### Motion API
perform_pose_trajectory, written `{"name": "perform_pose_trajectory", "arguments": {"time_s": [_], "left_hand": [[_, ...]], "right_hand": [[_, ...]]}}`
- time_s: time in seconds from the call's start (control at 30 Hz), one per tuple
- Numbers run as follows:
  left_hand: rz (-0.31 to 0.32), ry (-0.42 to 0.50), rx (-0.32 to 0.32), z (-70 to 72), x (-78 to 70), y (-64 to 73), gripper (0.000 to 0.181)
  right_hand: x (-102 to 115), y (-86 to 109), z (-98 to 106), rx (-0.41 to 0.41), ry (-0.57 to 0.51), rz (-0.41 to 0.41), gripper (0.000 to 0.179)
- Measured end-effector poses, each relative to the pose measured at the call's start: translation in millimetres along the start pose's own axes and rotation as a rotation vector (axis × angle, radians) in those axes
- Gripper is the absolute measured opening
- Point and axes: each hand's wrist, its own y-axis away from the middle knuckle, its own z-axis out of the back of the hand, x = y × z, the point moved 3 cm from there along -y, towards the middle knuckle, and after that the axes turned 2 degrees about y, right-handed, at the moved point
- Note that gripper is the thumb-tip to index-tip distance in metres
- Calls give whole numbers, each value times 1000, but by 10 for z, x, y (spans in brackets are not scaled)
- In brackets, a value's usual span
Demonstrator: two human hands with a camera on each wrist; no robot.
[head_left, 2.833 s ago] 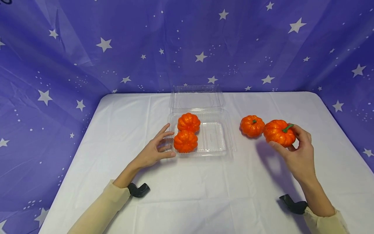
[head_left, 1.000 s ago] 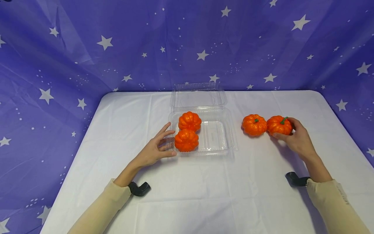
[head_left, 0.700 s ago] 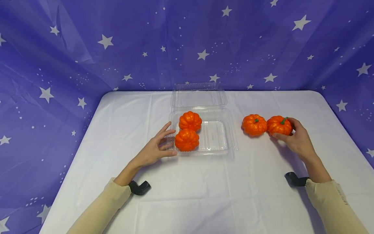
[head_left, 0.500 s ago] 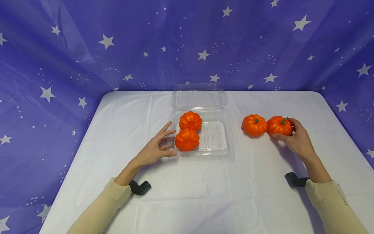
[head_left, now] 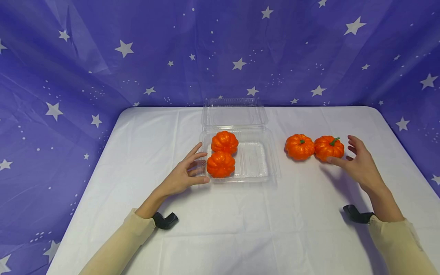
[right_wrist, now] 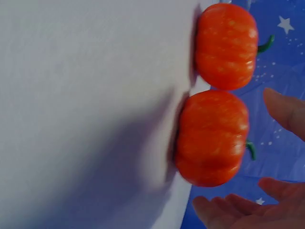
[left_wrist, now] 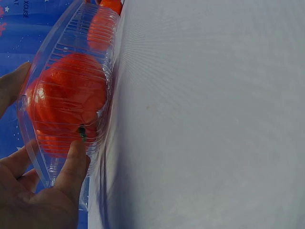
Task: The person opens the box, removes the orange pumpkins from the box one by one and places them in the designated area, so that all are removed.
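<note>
Since the frame half a second ago, the right hand (head_left: 359,164) has let go of the small orange plastic pumpkin with a green stem (head_left: 328,148) and drawn back a little toward 4 o'clock. Its fingers (head_left: 354,139) are now spread wide and hold nothing; only the thumb tip is just beside the pumpkin's near side, and I cannot tell if it touches. This pumpkin stands upright on the white-covered desk (head_left: 240,221), at about 2 o'clock from the desk's middle, and touches a second orange pumpkin with a short green stem (head_left: 299,146) at its 9 o'clock side. In the right wrist view both pumpkins (right_wrist: 212,137) (right_wrist: 226,45) sit side by side on the cloth, with the open fingers (right_wrist: 281,110) near the closer one.

The left hand (head_left: 180,175) has not moved. It rests at the 9 o'clock edge of the clear plastic hinged box (head_left: 258,162), fingers relaxed, the thumb (left_wrist: 74,160) pressing against the box wall. Inside the box two orange pumpkins lie in the left half, one (head_left: 220,164) at the near side and one (head_left: 224,142) behind it at 12 o'clock. The box lid (head_left: 234,114) lies open toward the blue star-printed backdrop (head_left: 137,57).
</note>
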Motion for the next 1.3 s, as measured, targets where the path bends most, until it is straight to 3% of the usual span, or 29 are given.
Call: {"name": "perform_pose_trajectory", "arguments": {"time_s": [0.43, 0.8, 1.07, 1.3], "left_hand": [[4, -11, 7, -10, -9, -7, 74], [-6, -33, 6, -10, -18, -6, 74], [-1, -37, 10, -15, -20, -6, 73], [-8, -30, 12, -10, -15, -7, 72]], "right_hand": [[306, 261, 47, -74, -41, 97, 89], [603, 341, -144, -49, -62, 191, 65], [842, 336, -359, 58, -134, 212, 65], [1044, 363, -604, 117, -167, 306, 55]]}}
